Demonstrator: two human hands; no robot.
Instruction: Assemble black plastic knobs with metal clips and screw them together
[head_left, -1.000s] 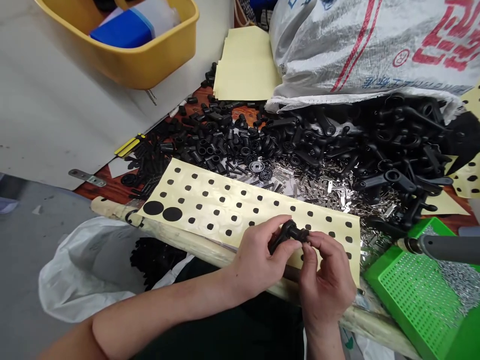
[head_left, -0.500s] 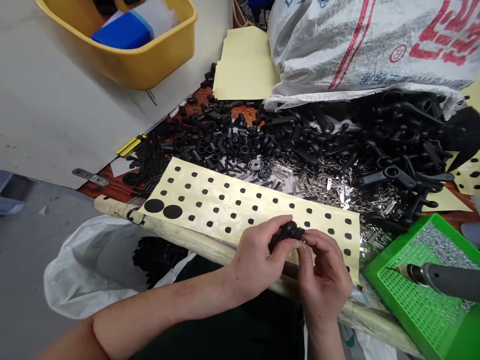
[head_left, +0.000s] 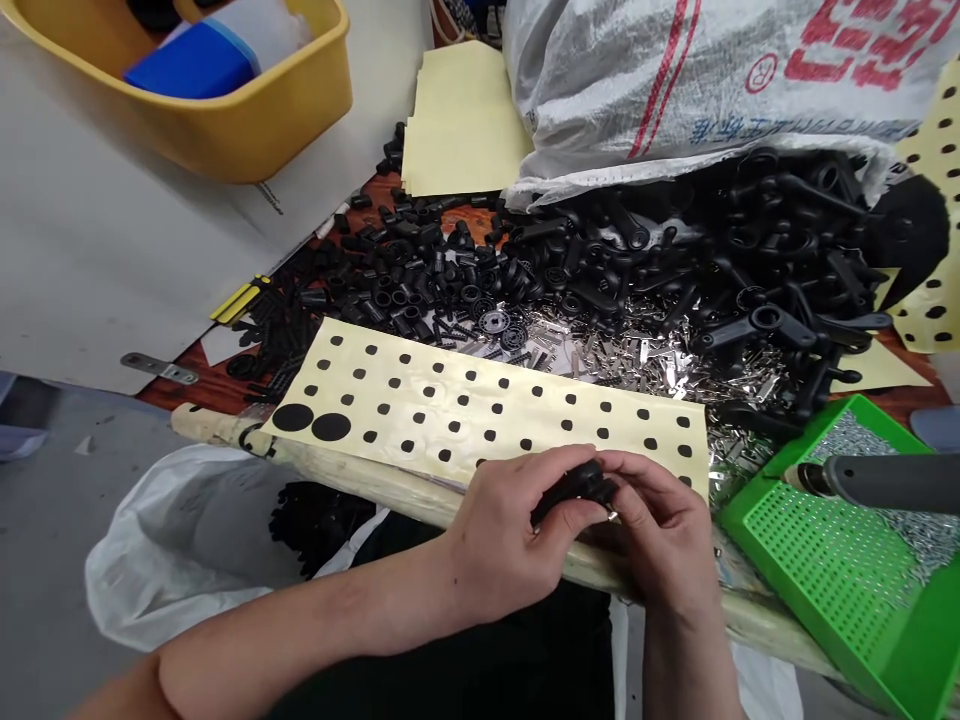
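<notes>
1. Black plastic part (head_left: 576,488) sits at the near edge of the dotted yellow sheet (head_left: 450,400), over its right half.
2. We find the left hand (head_left: 502,545) pinched on it from the left, thumb beneath.
3. We find the right hand (head_left: 664,540) closed on its right end.
4. Its long axis runs hand to hand, slightly rising rightward; both hands are in contact.
</notes>
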